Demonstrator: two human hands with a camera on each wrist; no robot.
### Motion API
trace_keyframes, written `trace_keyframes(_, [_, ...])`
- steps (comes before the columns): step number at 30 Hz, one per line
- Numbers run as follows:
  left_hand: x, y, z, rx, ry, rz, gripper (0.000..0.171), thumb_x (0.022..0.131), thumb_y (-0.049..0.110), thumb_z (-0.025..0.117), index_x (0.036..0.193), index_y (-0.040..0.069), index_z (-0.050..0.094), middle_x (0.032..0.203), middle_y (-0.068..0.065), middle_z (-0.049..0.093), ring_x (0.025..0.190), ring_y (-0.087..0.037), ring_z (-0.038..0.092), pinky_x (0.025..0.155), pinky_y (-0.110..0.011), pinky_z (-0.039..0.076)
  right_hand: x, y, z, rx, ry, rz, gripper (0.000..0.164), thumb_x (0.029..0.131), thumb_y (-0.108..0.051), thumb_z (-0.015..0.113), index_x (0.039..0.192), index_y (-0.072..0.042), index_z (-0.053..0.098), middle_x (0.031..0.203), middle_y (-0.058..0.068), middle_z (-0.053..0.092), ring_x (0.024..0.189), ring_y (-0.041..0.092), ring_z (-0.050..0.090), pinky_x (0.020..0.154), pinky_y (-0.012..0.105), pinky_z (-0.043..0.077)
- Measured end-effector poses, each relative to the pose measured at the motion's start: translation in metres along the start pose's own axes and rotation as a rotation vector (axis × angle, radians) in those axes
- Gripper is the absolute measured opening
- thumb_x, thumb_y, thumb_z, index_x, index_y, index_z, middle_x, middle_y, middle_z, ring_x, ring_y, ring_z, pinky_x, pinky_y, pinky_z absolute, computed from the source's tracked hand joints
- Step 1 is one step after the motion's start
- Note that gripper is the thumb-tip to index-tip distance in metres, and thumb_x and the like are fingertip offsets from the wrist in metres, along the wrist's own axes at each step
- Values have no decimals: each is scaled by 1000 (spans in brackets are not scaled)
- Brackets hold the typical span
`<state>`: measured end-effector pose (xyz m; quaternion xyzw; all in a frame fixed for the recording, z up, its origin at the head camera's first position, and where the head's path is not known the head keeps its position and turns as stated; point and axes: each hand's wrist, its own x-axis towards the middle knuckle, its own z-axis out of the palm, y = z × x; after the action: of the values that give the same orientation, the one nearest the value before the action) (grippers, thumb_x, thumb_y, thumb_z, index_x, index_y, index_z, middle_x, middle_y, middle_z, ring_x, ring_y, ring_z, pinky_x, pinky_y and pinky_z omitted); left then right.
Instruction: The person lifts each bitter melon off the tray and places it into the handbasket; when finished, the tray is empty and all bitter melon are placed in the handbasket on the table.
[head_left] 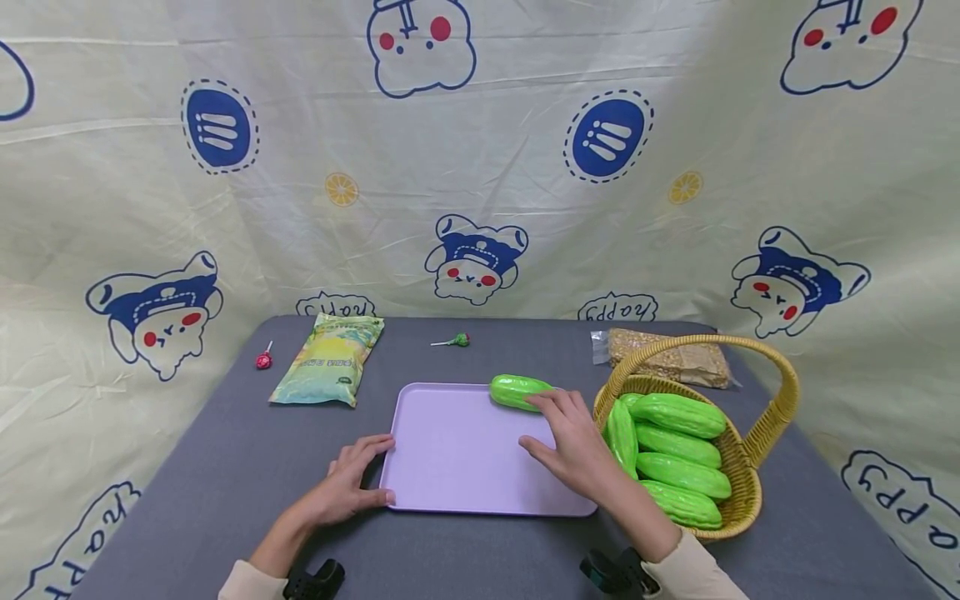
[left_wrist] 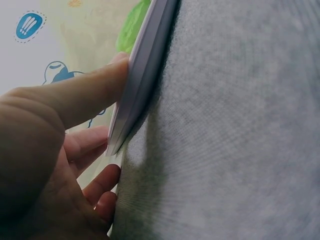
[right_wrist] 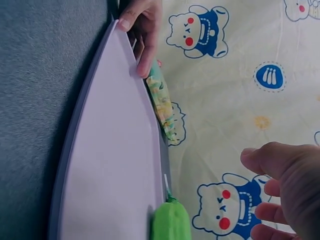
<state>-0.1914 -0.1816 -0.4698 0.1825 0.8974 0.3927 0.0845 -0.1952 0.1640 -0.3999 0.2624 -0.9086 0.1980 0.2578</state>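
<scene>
A lilac tray (head_left: pixel 480 450) lies on the table. My left hand (head_left: pixel 347 481) rests at its left edge, thumb (left_wrist: pixel 95 90) and fingertips touching the rim. One glossy green bitter melon (head_left: pixel 517 391) lies along the tray's far edge, right of the middle; its near end also shows in the right wrist view. Over the tray's right part is my right hand (head_left: pixel 572 444), its fingers spread and holding nothing; its fingertips overlap the melon's right end in the head view. A woven basket (head_left: pixel 738 492) beside this hand holds several more green bitter melons (head_left: pixel 678 444).
The basket's tall handle (head_left: pixel 780 400) arches up at the right. Behind it lies a clear bag of tan grains (head_left: pixel 675 358). A green-yellow snack bag (head_left: pixel 330 360) stands back left, between a red lollipop (head_left: pixel 264 360) and a green lollipop (head_left: pixel 460 340). A printed curtain hangs behind the table.
</scene>
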Motion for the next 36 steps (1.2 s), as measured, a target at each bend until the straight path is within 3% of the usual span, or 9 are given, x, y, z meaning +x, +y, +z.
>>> trace_keyframes(15, [-1,1,-1,8,7,12,72,79,35,74,139,9,43,148,-11,34,128,-35,28,91,-47,23,32,11,37,13,-23,181,54,74,-26,78,120,-3,59,115,16,59,106,35,49,90,46,41])
trace_keyframes(27, [0,0,-1,-6,-7,-4,73,80,37,73,140,11,42,149,-10,32,129,-34,27,91,-46,23,52,26,58,-19,-130,331,57,76,-32,76,124,-6,58,120,19,56,110,39,47,90,50,39])
trace_keyframes(36, [0,-1,-1,11,7,27,73,79,37,73,139,10,43,148,-9,34,128,-35,29,90,-46,23,57,37,70,-12,-214,427,60,78,-33,74,128,-5,55,124,20,53,113,38,44,91,50,36])
